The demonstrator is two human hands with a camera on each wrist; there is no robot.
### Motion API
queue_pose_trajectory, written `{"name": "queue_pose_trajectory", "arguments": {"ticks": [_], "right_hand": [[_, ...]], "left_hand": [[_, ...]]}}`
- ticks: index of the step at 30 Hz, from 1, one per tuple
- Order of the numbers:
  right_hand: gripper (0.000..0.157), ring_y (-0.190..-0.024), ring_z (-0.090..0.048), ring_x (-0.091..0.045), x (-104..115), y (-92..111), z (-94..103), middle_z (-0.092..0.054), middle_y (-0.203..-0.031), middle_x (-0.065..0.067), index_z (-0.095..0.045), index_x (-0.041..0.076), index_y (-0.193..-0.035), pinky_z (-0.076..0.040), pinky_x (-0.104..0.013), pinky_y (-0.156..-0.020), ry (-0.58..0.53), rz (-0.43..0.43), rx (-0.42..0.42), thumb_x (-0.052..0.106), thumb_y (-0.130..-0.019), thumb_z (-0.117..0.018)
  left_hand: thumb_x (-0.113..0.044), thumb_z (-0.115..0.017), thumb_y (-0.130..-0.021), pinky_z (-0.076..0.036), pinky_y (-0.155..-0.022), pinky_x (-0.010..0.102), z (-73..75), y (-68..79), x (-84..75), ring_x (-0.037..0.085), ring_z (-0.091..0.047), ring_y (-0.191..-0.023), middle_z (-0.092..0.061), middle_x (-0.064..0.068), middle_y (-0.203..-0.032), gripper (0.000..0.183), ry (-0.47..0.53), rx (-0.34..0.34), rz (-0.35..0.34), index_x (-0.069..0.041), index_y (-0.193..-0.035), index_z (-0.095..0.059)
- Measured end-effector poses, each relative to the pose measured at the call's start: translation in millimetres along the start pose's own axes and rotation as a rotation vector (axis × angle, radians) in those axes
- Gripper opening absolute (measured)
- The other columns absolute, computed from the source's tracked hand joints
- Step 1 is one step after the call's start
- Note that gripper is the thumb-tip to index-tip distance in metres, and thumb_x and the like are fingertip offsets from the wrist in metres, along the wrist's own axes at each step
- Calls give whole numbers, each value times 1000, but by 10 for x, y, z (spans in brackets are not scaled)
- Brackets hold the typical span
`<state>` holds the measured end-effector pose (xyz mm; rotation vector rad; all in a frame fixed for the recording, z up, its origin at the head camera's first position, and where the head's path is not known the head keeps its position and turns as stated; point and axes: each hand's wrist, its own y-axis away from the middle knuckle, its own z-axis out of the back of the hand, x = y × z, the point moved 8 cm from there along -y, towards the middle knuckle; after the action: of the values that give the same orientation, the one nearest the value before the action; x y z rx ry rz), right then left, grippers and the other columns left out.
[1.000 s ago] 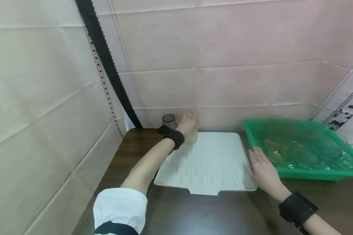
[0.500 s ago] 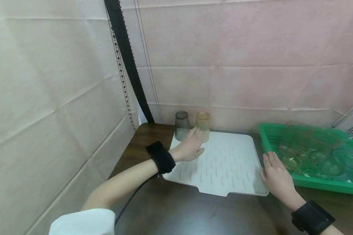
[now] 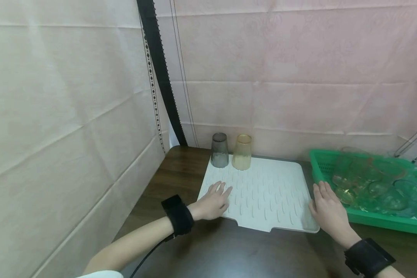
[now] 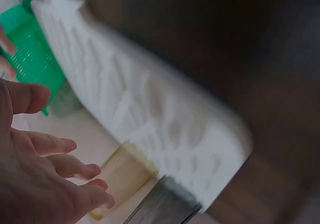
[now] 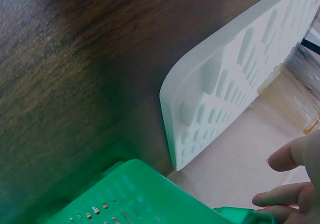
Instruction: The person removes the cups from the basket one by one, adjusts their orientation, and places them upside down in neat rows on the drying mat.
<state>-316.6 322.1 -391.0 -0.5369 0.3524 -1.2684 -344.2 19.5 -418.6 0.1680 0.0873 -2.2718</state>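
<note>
Since half a second ago, the left hand [image 3: 212, 203] has drawn back from the yellow glass [image 3: 241, 154] to the near left of the white tray [image 3: 267, 193], its grip loose, fingers spread, holding nothing; whether it touches the tray is hard to tell. Yellow and grey [image 3: 219, 151] glasses stand side by side at the tray's far left. The right hand [image 3: 329, 213], fingers straight, its grip likewise holding nothing, lies between tray and green basket [image 3: 385, 222] of glassware [image 3: 378, 181].

The left wrist view crops the grey glass [image 4: 165, 204].
</note>
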Motion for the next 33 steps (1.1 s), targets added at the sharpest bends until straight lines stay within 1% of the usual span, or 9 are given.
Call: {"name": "queue_pose_trajectory", "arguments": {"ticks": [10,14,17,19,21,24,27,31,33], "right_hand": [[53,-121,-44,-57,-62,31,-132,-45,-130,-45,-49,-23,-123,-40,-65,-98,-2,-43,104,6,-80,-63],[49,-114,-50,-56,-96,-50,-77,-49,-125,-43,-50,-21,-123,-46,-64,-88,-43,-86,169,8,-85,-60],[33,-83,-62,-45,-160,-211,44,-62,-97,-32,-59,-13,-112,-52,-54,-61,-79,-122,192,11,-90,-54],[31,-60,-57,-32,-238,-363,131,-59,-74,-19,-61,-9,-110,-44,-43,-45,-99,-159,229,15,-94,-49],[32,-49,-47,-22,-344,-534,213,-50,-60,-7,-62,-4,-103,-33,-34,-38,-116,-203,270,20,-97,-42],[40,-47,-42,-20,-532,-760,337,-46,-56,-4,-62,-2,-105,-28,-31,-39,-124,-263,320,27,-101,-34],[41,-47,-40,-22,-715,-887,465,-46,-56,-6,-61,0,-96,-23,-31,-42,-110,-287,313,29,-101,-33],[42,-47,-38,-25,-930,-854,563,-47,-56,-9,-59,-4,-103,-21,-33,-44,-93,-323,334,30,-100,-34],[46,-50,-43,-29,-1014,-786,573,-52,-63,-17,-55,-9,-114,-27,-37,-44,-69,-347,368,31,-100,-37]], "left_hand": [[-31,-47,-102,-29,-114,54,-476,281,-89,34,-27,-144,-34,22,-152,53,8,83,-9,-8,-148,-37],[-36,-44,-103,-29,-114,54,-575,380,-104,33,-25,-146,-32,18,-154,55,21,123,2,-11,-150,-34],[-39,-42,-103,-28,-114,55,-621,422,-88,32,-22,-148,-29,15,-157,57,46,151,22,-12,-152,-31],[-41,-41,-103,-28,-115,55,-635,438,-71,31,-22,-148,-28,13,-158,58,63,168,34,-13,-153,-29],[-41,-40,-103,-27,-116,53,-637,450,-52,31,-23,-148,-28,11,-158,58,74,178,42,-14,-153,-28],[-40,-41,-103,-26,-117,50,-624,467,-28,31,-25,-147,-31,10,-158,58,77,176,44,-15,-153,-28],[-40,-42,-103,-27,-117,50,-626,476,-15,31,-26,-147,-32,10,-157,58,65,165,31,-15,-154,-28],[-40,-42,-103,-26,-117,50,-643,489,-5,30,-25,-147,-30,10,-158,59,61,169,18,-16,-154,-25],[-39,-42,-103,-25,-118,50,-646,493,3,30,-23,-148,-28,10,-159,59,67,175,19,-16,-155,-24]]}}
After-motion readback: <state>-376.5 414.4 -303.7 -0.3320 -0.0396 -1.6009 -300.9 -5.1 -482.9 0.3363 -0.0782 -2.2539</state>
